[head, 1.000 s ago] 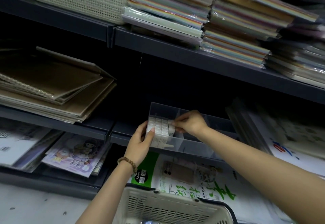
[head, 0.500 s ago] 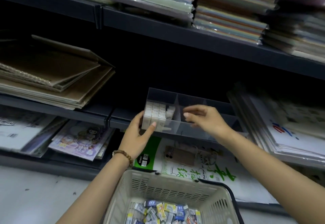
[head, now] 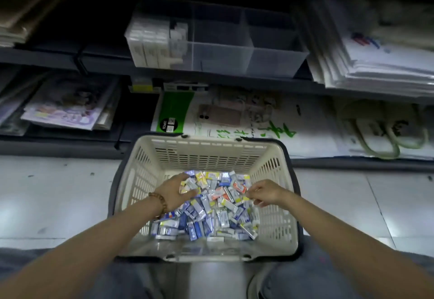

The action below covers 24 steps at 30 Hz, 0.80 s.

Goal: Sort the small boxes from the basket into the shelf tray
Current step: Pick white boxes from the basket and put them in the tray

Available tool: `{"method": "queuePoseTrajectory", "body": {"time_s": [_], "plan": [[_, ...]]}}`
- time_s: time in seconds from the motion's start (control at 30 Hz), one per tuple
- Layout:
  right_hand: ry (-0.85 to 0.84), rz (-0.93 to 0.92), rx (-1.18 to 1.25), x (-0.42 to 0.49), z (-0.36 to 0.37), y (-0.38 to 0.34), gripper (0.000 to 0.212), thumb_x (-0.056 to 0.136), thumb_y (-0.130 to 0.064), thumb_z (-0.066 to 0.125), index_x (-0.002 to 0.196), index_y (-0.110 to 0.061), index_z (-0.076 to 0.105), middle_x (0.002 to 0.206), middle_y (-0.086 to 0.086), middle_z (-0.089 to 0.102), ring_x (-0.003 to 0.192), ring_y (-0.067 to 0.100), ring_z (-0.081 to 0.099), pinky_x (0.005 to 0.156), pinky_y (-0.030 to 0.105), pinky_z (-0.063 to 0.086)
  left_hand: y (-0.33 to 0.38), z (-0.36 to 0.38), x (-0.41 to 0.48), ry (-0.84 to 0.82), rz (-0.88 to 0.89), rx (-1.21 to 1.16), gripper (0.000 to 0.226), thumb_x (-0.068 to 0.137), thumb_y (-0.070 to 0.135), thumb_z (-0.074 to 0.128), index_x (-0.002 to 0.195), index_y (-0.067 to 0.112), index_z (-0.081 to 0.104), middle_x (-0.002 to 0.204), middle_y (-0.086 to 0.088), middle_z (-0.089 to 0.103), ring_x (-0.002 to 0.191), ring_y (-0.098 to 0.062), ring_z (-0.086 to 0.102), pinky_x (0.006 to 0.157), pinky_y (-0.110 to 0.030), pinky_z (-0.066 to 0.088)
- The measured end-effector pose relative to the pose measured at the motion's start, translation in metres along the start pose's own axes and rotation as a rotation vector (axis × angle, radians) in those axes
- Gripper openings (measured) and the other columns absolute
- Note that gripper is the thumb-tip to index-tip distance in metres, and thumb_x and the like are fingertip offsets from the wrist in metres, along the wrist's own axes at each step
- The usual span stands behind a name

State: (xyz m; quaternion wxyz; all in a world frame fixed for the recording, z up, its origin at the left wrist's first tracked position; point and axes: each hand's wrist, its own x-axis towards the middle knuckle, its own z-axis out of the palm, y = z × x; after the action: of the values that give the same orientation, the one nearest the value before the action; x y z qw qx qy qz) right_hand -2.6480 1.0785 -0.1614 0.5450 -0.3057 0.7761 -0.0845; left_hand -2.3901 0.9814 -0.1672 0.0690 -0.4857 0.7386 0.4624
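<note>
Head view: the small boxes [head: 211, 211] lie heaped in the cream basket [head: 211, 155], well below the clear shelf tray [head: 277, 64], whose left compartment holds white boxes [head: 150, 47]. The left hand [head: 175, 192] rests palm-down on the heap, grip wide. The right hand [head: 267, 193] has curled fingers; I cannot tell whether its grip holds a box.

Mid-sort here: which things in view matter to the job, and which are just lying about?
Job: basket; small boxes in it; clear tray; white boxes in its left compartment; left hand and right hand, both over the pile.
Lying about: comic books; sketch pad; paper stack; brown notebooks.
</note>
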Motion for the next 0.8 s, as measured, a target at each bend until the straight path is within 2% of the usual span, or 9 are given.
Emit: {"method": "queuePoseTrajectory", "body": {"time_s": [0.1,0.17,0.23,0.33,0.43,0.57,0.63,0.73,0.8], "plan": [[-0.024,0.151,-0.045,0.027,0.019,0.045,0.041,0.090,-0.028,0.061,0.111,0.007,0.060,0.098,0.010,0.054,0.085,0.018,0.055,0.081,0.029,0.050,-0.023,0.043,0.013,-0.148,-0.134,0.010,0.063,0.091,0.039,0.054,0.142,0.010,0.032,0.150,-0.008,0.030,0.136,-0.023,0.033,0.108,-0.029,0.030],[-0.061,0.252,-0.071,0.038,0.033,0.064,0.056,0.090,-0.042,0.058,0.125,0.003,0.049,0.121,0.012,0.053,0.110,0.025,0.053,0.098,0.035,0.044,-0.034,0.064,0.020,-0.215,-0.197,-0.009,0.059,0.092,0.037,0.053,0.140,0.008,0.035,0.146,-0.008,0.036,0.133,-0.023,0.037,0.105,-0.028,0.031],[-0.069,0.301,-0.050,0.047,0.048,0.074,0.069,0.091,-0.043,0.055,0.139,0.001,0.034,0.140,0.016,0.042,0.126,0.030,0.045,0.095,0.028,0.039,-0.040,0.080,0.027,-0.269,-0.228,-0.028,0.042,0.093,0.038,0.051,0.127,0.014,0.046,0.130,-0.003,0.050,0.125,-0.023,0.044,0.103,-0.029,0.035],[0.001,0.240,-0.046,0.059,0.068,0.073,0.067,0.090,-0.029,0.061,0.140,0.002,0.030,0.142,0.018,0.040,0.127,0.031,0.045,0.098,0.032,0.041,-0.041,0.096,0.037,-0.303,-0.267,-0.119,0.051,0.093,0.041,0.050,0.134,0.012,0.041,0.137,-0.006,0.046,0.128,-0.026,0.042,0.107,-0.037,0.034],[-0.006,0.188,0.139,0.065,0.078,0.073,0.060,0.091,-0.013,0.059,0.143,-0.001,0.030,0.143,0.015,0.041,0.128,0.029,0.045,0.102,0.034,0.039,-0.040,0.109,0.049,-0.310,-0.284,-0.156,0.058,0.094,0.040,0.048,0.139,0.006,0.037,0.142,-0.013,0.042,0.129,-0.030,0.041,0.107,-0.041,0.034],[-0.116,0.106,0.444,0.063,0.062,0.079,0.049,0.092,-0.002,0.054,0.139,-0.006,0.042,0.142,0.009,0.048,0.127,0.023,0.048,0.099,0.027,0.040,-0.036,0.118,0.062,-0.362,-0.260,-0.193,0.043,0.097,0.038,0.043,0.103,-0.002,0.060,0.096,-0.023,0.058,0.086,-0.028,0.056,0.092,-0.046,0.044],[-0.057,0.053,0.518,0.064,0.053,0.072,0.045,0.091,-0.004,0.057,0.134,-0.009,0.048,0.137,0.010,0.053,0.117,0.021,0.055,0.095,0.025,0.045,-0.037,0.121,0.066,-0.384,-0.247,-0.217,0.044,0.098,0.035,0.041,0.103,-0.005,0.060,0.101,-0.028,0.060,0.090,-0.033,0.059,0.093,-0.047,0.044],[0.124,0.027,0.059,0.075,0.050,0.062,0.050,0.091,-0.007,0.058,0.138,-0.009,0.041,0.140,0.011,0.042,0.114,0.024,0.054,0.078,0.015,0.046,-0.039,0.124,0.070,-0.368,-0.229,-0.200,0.038,0.098,0.035,0.041,0.105,0.003,0.060,0.101,-0.013,0.056,0.096,-0.024,0.053,0.099,-0.043,0.041],[0.089,0.089,-0.363,0.082,0.051,0.059,0.057,0.092,-0.007,0.057,0.143,-0.005,0.032,0.148,0.011,0.026,0.123,0.027,0.048,0.081,0.014,0.044,-0.041,0.127,0.071,-0.359,-0.214,-0.189,0.033,0.097,0.036,0.041,0.108,0.010,0.058,0.100,-0.011,0.049,0.097,-0.020,0.048,0.101,-0.044,0.038]]}}
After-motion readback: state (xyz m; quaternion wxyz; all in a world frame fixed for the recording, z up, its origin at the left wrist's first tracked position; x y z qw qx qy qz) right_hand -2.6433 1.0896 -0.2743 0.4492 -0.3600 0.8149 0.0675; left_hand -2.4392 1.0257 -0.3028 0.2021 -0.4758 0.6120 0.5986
